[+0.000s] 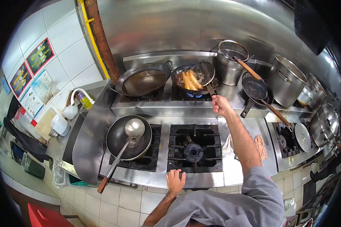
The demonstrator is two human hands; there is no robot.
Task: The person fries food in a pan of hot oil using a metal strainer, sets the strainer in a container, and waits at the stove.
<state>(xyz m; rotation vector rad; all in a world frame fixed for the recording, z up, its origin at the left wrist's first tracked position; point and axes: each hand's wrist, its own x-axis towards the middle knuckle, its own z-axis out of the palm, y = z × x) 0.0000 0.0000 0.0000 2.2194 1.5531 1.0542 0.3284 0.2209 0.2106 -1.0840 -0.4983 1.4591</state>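
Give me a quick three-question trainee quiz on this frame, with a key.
1. True or false: both hands grip handles.
2. Where does a blue flame show? A, front left; B, below the golden rolls; C, front centre.
3. Fill in: the bowl of a steel ____ lies in the front-left wok.

Key: 1 false, the right hand grips a handle but the left hand rests on the stove's front edge; 2 B; 3 ladle.

Your left hand [175,181] lies at the front edge of the stove [201,181]; beyond it sits a burner [193,152], with a wok [114,133] to its left holding a ladle [135,128]. Beyond and left of your right hand [220,105], a pan [176,78] contains rolls [191,80], flanked left by a second wok [122,80], right by a stockpot [228,73] bearing a strainer [233,50].
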